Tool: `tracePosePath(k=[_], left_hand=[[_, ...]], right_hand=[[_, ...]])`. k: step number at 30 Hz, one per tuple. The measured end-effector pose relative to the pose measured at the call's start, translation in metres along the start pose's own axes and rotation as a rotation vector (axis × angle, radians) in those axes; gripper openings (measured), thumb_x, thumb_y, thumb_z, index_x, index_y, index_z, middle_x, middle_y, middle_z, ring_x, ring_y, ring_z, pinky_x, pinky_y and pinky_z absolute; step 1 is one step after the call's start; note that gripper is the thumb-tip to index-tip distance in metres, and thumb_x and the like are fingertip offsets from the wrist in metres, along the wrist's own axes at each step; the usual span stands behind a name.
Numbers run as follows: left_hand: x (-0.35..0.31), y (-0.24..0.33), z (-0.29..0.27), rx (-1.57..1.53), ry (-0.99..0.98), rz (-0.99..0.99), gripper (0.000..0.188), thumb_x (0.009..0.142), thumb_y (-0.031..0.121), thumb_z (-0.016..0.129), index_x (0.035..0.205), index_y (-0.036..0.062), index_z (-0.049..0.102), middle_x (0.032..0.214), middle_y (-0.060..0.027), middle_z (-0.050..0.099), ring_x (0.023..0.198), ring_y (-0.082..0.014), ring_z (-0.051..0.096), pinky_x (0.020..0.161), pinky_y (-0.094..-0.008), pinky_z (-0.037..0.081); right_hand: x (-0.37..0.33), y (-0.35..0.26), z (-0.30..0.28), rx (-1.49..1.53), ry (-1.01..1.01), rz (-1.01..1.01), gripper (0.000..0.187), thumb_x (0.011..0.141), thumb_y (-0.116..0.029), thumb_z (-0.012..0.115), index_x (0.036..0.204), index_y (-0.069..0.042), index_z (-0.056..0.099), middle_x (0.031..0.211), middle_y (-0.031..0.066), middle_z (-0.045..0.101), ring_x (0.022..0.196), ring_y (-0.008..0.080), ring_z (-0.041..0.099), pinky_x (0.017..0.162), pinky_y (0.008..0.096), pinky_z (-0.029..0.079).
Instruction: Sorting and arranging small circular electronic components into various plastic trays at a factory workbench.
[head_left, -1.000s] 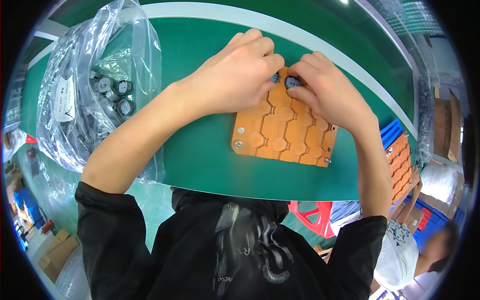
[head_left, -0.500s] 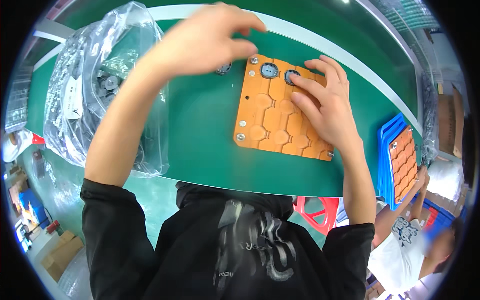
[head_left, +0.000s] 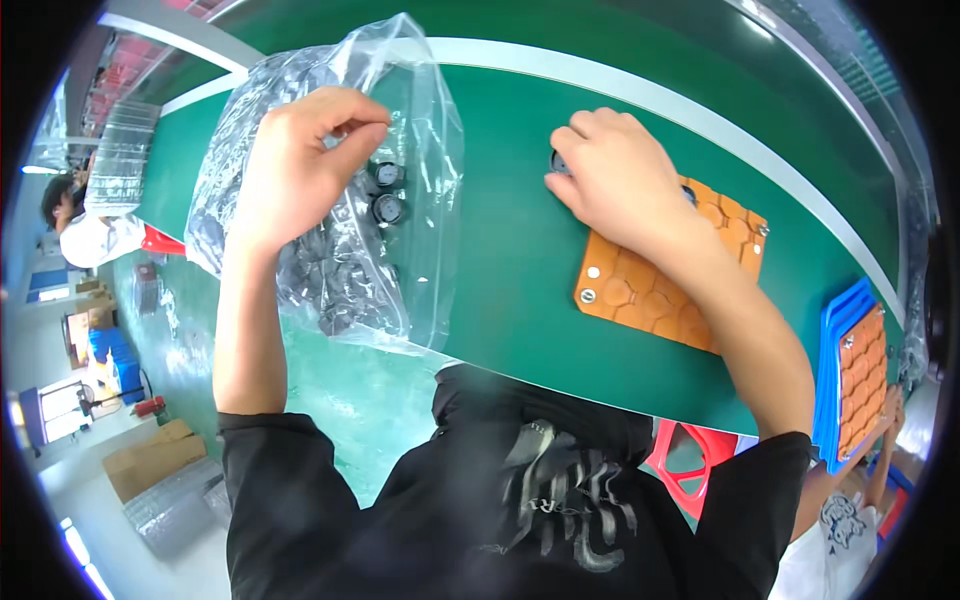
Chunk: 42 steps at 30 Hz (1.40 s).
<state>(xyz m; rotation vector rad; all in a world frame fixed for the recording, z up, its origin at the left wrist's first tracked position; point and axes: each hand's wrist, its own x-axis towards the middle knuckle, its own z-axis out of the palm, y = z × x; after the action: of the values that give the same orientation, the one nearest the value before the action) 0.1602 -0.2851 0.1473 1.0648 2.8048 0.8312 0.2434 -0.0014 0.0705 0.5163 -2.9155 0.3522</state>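
The left hand (head_left: 300,160) is up in the upper left of the frame, fingers and thumb pinched together over the mouth of the plastic bag; whether it grips a part or just the film I cannot tell. The right hand (head_left: 615,180) sits right of centre, curled palm-down over the upper left corner of the orange tray, fingertips pressed on something small and dark at the tray's edge that the knuckles mostly hide.

Under both runs the green desk (head_left: 510,270), a long green surface with a pale strip along its far edge, slanting from upper left down to the right. The clear plastic bag (head_left: 400,270) lies crumpled on its left part, hanging a little over the near edge, stuffed with dark cylindrical parts (head_left: 388,192), two of which show round tops just beside the left hand. The orange tray (head_left: 650,295), patterned with hexagonal cells and screwed at its corners, lies flat on the desk, well apart from the bag; the right wrist and forearm cover its middle.

At the far right edge, a stack of blue trays (head_left: 835,390) holds another orange honeycomb plate (head_left: 862,375). A red plastic stool (head_left: 695,465) shows below the desk's near edge. At lower left a cardboard box (head_left: 150,462) sits on the floor.
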Motion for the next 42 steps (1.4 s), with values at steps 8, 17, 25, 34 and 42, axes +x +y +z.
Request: tracePosePath(k=[8,17,25,34,42], left_hand=[[-0.012,-0.037,0.028,0.243,-0.169,0.106,0.027,0.081,0.007,0.072,0.107,-0.0001,0.068,0.099,-0.0192,0.067,0.101,-0.0392,0.062,0.089,-0.0460,0.050],[0.056,0.088,0.073,-0.092,-0.102,0.533,0.026,0.080,0.010,0.077,0.102,0.0024,0.065,0.096,-0.0121,0.069,0.090,-0.0319,0.065,0.079,-0.0393,0.053],[0.110,0.147,0.199,-0.095,-0.145,0.845,0.018,0.080,0.015,0.075,0.092,0.0034,0.067,0.087,-0.0098,0.061,0.094,-0.0292,0.060,0.087,-0.0399,0.051],[0.109,0.138,0.179,-0.137,-0.356,0.679,0.022,0.082,0.012,0.077,0.100,0.0013,0.069,0.097,-0.0096,0.060,0.101,-0.0287,0.058,0.089,-0.0382,0.052],[0.105,0.143,0.187,-0.186,-0.339,0.650,0.024,0.084,0.008,0.073,0.106,0.0019,0.066,0.102,-0.0117,0.061,0.105,-0.0304,0.057,0.090,-0.0390,0.052]], right_hand=[[-0.073,0.057,-0.065,0.882,0.248,0.256,0.031,0.088,0.000,0.067,0.119,-0.001,0.065,0.113,0.0034,0.057,0.095,0.0108,0.055,0.080,0.0269,0.048],[-0.136,0.080,-0.061,0.381,0.231,0.445,0.033,0.081,0.002,0.071,0.114,-0.002,0.068,0.105,0.0086,0.066,0.102,0.0204,0.061,0.080,0.0304,0.051],[-0.156,0.096,-0.049,0.314,0.231,0.233,0.035,0.077,-0.002,0.073,0.112,-0.004,0.068,0.107,0.0104,0.068,0.112,0.0306,0.059,0.092,0.0389,0.051],[-0.169,0.105,-0.040,0.385,0.276,0.291,0.052,0.077,-0.014,0.080,0.125,-0.006,0.064,0.119,0.0110,0.062,0.117,0.0305,0.054,0.099,0.0395,0.047],[-0.173,0.102,-0.072,0.359,0.128,0.434,0.025,0.079,-0.008,0.078,0.102,-0.002,0.069,0.085,0.0073,0.061,0.078,0.0223,0.061,0.074,0.0335,0.052]])
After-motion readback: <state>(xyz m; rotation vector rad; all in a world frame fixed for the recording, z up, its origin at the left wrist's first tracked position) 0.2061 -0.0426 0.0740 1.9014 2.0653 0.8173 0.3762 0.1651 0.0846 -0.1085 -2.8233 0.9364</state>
